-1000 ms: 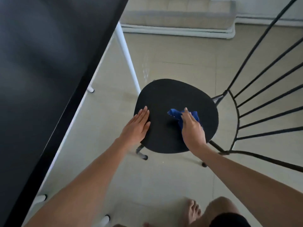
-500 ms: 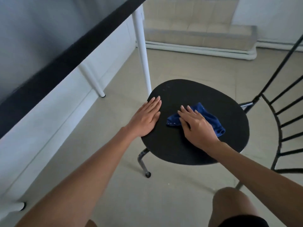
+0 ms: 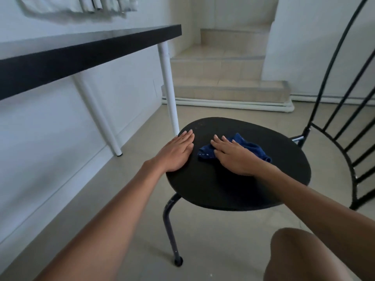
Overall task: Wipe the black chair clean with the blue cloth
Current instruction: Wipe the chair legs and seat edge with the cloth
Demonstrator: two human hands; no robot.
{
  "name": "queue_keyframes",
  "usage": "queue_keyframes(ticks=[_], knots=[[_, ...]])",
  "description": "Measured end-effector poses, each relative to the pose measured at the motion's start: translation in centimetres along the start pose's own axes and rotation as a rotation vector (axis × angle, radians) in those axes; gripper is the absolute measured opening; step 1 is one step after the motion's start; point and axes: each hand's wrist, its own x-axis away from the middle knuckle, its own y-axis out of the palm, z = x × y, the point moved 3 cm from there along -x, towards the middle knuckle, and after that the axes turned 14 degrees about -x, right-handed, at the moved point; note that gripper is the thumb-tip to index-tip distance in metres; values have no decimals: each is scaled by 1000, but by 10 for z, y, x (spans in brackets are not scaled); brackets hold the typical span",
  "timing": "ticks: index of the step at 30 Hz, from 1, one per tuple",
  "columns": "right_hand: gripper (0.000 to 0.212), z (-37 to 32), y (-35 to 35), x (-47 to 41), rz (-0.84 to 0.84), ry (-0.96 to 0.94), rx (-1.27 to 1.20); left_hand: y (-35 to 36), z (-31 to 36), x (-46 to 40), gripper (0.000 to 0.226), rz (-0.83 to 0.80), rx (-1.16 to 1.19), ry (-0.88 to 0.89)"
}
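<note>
Tiled floor (image 3: 129, 199), black table (image 3: 85, 47) at left. Black chair (image 3: 233, 187) in front; left hand (image 3: 174, 154) flat on seat edge, right hand (image 3: 233, 157) w/ straight fingers pressing blue cloth (image 3: 253, 149) mid-seat.

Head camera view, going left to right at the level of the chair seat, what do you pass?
White table leg → left hand flat on the black chair seat → blue cloth → right hand pressing it → chair back's black rods.
</note>
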Motion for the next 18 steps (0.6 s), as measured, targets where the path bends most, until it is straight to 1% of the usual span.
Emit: queue_keyframes(ticks=[4, 6, 8, 10, 11, 12, 14, 16, 18], knots=[[55, -25, 10, 9, -88, -1, -57, -9, -1, 19, 54, 14, 253, -95], [53, -30, 10, 13, -137, -6, -146, -19, -3, 30, 55, -5, 344, -156], [50, -30, -3, 18, -100, -17, -367, -32, 0, 36, 54, -8, 353, -193], [47, -21, -23, 23, 12, -20, -517, -44, 12, 35, 46, 28, 359, -193], [46, -12, -33, 25, 77, -25, -515, -48, 22, 35, 40, 45, 363, -177], [46, -1, -41, 27, 141, -31, -489, -52, 33, 34, 39, 62, 361, -148], [47, 21, -53, 32, 239, -9, -410, -53, 53, 29, 50, 73, 310, -76], [49, 43, -57, 36, 283, 33, -316, -52, 71, 22, 57, 49, 226, -50], [52, 63, -53, 37, 262, 85, -203, -49, 86, 14, 60, 18, 150, -39]])
